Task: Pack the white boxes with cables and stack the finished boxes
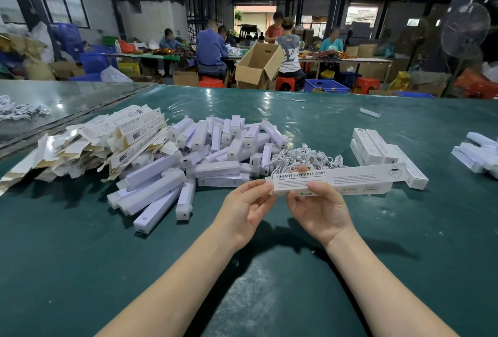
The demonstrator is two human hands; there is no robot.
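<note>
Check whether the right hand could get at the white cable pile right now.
Probably not at once: the right hand grips the lamp box, which it holds across the front of the cable pile. Nothing else blocks it.

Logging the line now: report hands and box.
Left hand pinches left end of lamp box; right hand grips it alongside. Box held above the table, cable pile just behind. Nothing in the way.

The box [350,180] is covering most fingers of the right hand [320,212] and the cables' [304,157] near edge beyond it.
</note>
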